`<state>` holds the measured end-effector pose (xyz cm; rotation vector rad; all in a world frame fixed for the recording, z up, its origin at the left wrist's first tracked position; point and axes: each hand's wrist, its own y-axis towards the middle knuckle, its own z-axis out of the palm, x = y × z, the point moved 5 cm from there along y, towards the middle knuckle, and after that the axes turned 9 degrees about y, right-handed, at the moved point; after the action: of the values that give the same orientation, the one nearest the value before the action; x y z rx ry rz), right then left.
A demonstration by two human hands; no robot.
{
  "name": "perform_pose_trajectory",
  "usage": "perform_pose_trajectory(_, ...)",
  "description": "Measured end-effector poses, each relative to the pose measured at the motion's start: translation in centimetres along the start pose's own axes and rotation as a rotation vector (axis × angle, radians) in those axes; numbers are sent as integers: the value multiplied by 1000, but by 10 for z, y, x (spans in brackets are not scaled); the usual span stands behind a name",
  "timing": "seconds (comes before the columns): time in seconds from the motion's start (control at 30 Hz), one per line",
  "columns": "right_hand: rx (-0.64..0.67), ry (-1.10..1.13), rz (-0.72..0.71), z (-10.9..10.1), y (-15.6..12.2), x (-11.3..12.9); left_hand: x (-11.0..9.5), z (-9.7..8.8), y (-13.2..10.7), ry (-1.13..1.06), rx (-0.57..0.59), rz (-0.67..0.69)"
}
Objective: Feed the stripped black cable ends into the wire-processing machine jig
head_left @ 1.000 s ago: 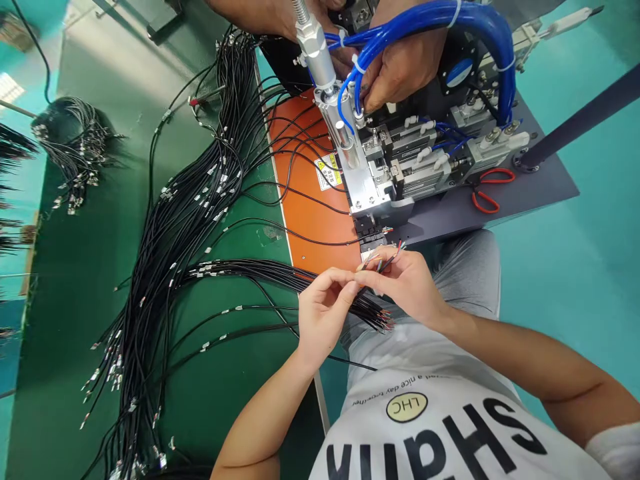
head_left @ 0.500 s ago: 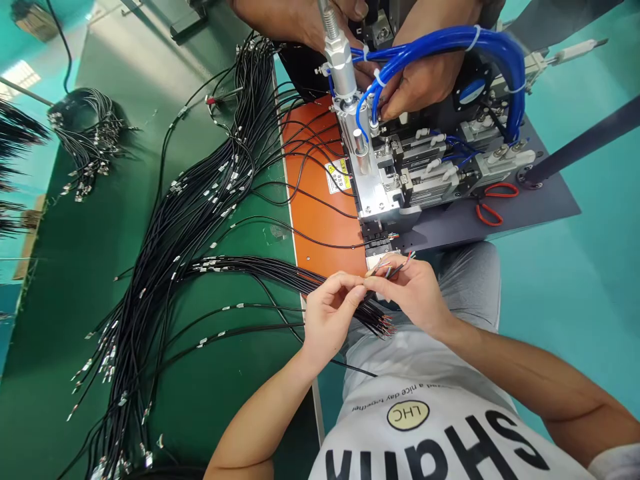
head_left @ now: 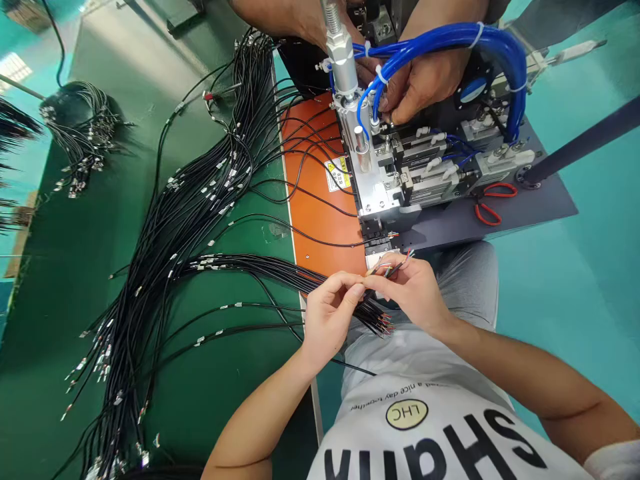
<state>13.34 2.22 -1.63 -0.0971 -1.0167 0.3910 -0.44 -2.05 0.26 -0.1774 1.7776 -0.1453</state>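
I have left fingers (head_left: 353,297) and right fingers (head_left: 381,287) pinching cable ends (head_left: 395,270) just beside the machine (head_left: 373,193); coloured wires (head_left: 385,267) poke out among the right fingers.

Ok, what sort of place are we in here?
Likely a cable-assembly workshop: bunched black cables lie across a green bench, beside a metal machine with blue tubes.

A glossy green tabletop (head_left: 210,380) with a white edge (head_left: 315,410) carries a long, thick bundle (head_left: 165,227) of black cables, many white-tagged. A thinner bundle (head_left: 270,268) runs rightward past the edge. A separate coil (head_left: 97,143) lies at the left. Beside the tabletop, loose cables (head_left: 325,202) cross an orange panel (head_left: 320,230) bearing a label (head_left: 338,175); a grey base (head_left: 550,200) carries a machine (head_left: 367,190) and a red-handled tool (head_left: 484,194).
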Motion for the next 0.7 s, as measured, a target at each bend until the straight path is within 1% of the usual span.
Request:
perform_pose_trajectory(0.13, 27, -52, 16, -2, -1, 0, 0, -5, 1, 3, -44, -3)
perform_pose_trajectory(0.23, 66, 7, 42, -3, -3, 1, 0, -9, 2, 96, -3, -20)
perform_pose_trajectory(0.33, 108, 95, 44, -2, -5, 2, -5, -11, 5, 177, 17, 40)
perform_pose_trajectory(0.4, 102, 122, 48, -2, -5, 3, -7, -12, 7, 154, 18, 75)
perform_pose_trajectory(0.47, 90, 125, 60, -2, -4, 2, -6, -12, 8, 97, 23, 82)
perform_pose_trajectory(0.57, 78, 120, 68, -3, -2, 1, -2, -13, 8, 42, 19, 59)
perform_pose_trajectory(0.7, 74, 134, 83, -5, -1, -2, 3, -15, 7, 27, -12, 20)
